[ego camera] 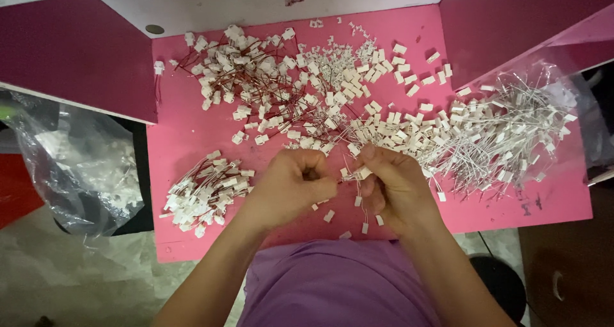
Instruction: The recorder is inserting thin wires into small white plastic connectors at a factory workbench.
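Working: I am fitting a small white connector (363,171) onto thin wires over the pink table (185,135).
Left hand (291,186): curling closed, pinching the wires.
Right hand (393,186): gripping the connector.
Next: likely calling for a straight, aligned push.

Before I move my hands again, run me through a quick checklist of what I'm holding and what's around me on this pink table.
1. Right hand pinches a small white connector at the fingertips: ok.
2. Left hand is closed next to it; what it holds is hidden: cannot tell.
3. Thin wires hang below the right hand with small white ends clear of the other piles: ok.
4. Bundle of wired connectors lies apart at the left: ok.
5. Red-wired heap and white-wired heap overlap in the middle, not sorted: not ok.
6. Loose white housings sit spread on the pink table: ok.
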